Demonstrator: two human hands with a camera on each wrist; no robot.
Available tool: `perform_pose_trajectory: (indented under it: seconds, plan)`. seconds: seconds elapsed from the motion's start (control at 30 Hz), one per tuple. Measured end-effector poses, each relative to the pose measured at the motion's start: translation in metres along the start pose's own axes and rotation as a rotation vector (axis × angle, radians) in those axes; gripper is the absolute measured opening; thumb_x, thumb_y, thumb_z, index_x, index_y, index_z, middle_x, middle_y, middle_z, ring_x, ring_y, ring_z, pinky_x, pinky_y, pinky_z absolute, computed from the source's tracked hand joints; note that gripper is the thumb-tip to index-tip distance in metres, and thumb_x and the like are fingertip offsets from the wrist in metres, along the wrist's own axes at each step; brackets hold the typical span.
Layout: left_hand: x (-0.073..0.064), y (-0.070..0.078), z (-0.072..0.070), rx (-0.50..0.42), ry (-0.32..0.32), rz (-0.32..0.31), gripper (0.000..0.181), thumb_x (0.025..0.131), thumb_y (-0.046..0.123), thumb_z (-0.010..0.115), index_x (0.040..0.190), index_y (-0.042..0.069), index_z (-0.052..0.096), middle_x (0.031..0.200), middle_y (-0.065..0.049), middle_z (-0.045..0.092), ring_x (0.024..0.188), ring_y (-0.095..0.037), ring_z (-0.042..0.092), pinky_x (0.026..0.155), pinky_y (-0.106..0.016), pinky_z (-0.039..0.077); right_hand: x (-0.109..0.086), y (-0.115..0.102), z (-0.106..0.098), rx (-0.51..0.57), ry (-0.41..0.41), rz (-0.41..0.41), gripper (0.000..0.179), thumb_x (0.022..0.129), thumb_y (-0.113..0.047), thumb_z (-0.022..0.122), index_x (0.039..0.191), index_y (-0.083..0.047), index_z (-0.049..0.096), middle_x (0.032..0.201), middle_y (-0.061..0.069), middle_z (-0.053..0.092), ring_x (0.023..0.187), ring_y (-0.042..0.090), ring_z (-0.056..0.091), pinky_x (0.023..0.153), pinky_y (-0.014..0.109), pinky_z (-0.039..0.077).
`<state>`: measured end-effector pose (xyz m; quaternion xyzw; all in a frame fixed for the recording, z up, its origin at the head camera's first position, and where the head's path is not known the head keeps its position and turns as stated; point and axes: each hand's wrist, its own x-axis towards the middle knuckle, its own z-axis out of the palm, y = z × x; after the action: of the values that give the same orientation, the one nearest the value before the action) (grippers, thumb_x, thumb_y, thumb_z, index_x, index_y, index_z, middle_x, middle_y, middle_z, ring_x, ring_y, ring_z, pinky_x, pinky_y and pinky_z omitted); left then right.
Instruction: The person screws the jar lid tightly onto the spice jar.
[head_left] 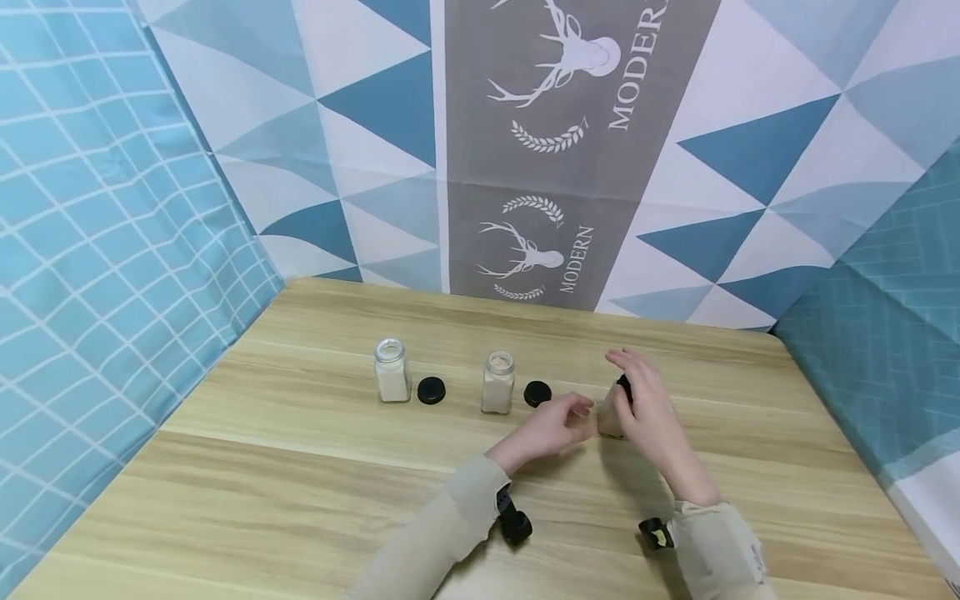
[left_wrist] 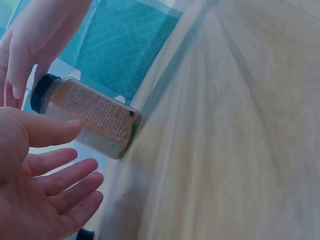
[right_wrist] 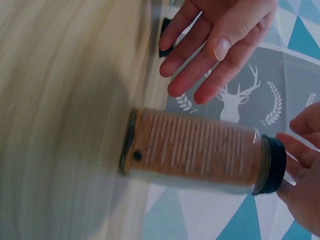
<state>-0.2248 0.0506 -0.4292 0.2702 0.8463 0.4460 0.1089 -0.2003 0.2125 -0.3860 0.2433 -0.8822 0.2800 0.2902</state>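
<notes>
A glass jar (right_wrist: 195, 150) with a black lid (right_wrist: 272, 165) and brownish contents, printed with lines of text, stands upright on the table. My right hand (head_left: 656, 408) is at its top, thumb and fingers curved about the lid; in the right wrist view the thumb meets the lid's edge. Left of the jar, my left hand (head_left: 551, 429) is held with fingers loosely extended and apart from the glass. That hand (left_wrist: 50, 185) shows its palm beside the jar (left_wrist: 92, 117) in the left wrist view, holding nothing.
Further left stand two uncapped jars, one with white contents (head_left: 393, 379) and one with pale beige contents (head_left: 497, 390). Beside each lies a black lid, one (head_left: 431, 390) flat on the wooden table (head_left: 300, 467), the other (head_left: 537, 393) near my left hand. Patterned cloth (head_left: 375, 150) hangs behind.
</notes>
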Motion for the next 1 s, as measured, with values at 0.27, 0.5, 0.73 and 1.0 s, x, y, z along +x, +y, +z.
perform_pose_trajectory:
  seconds: [0.27,0.5,0.73,1.0]
  plan:
    - [-0.013,-0.003,-0.011,0.010,-0.035,0.036,0.035,0.084,0.013,0.063,0.117,0.005,0.056,0.117,-0.006,0.060,0.099,-0.017,0.059,0.082,-0.020,0.047,0.006,-0.012,0.016,0.044,-0.006,0.013,0.043,0.083,0.010,0.054,0.124,0.002,0.048,0.130,0.017,0.046,0.114,0.031,0.045,0.083,0.044,0.041]
    - [-0.026,-0.006,-0.023,0.082,-0.073,0.040,0.028,0.085,0.015,0.063,0.111,0.005,0.060,0.109,-0.006,0.063,0.093,-0.011,0.060,0.078,-0.016,0.046,0.012,-0.019,0.024,0.085,0.002,0.027,0.041,0.082,0.011,0.055,0.122,0.001,0.051,0.130,0.016,0.047,0.121,0.032,0.042,0.091,0.048,0.040]
    - [-0.039,-0.011,-0.034,0.173,-0.105,0.065,0.025,0.084,0.016,0.064,0.107,0.007,0.062,0.102,-0.001,0.065,0.088,-0.004,0.060,0.074,-0.014,0.046,0.014,-0.019,0.033,0.203,-0.124,0.088,0.037,0.086,0.006,0.054,0.122,-0.002,0.051,0.126,0.014,0.051,0.113,0.030,0.051,0.090,0.043,0.046]
    - [-0.058,-0.026,-0.059,0.166,-0.117,0.001,0.025,0.084,0.016,0.064,0.108,0.008,0.061,0.095,0.003,0.066,0.084,-0.003,0.058,0.075,-0.016,0.047,0.015,-0.013,0.042,0.354,-0.336,0.259,0.037,0.088,0.001,0.054,0.124,0.002,0.049,0.127,0.018,0.051,0.115,0.035,0.049,0.094,0.046,0.043]
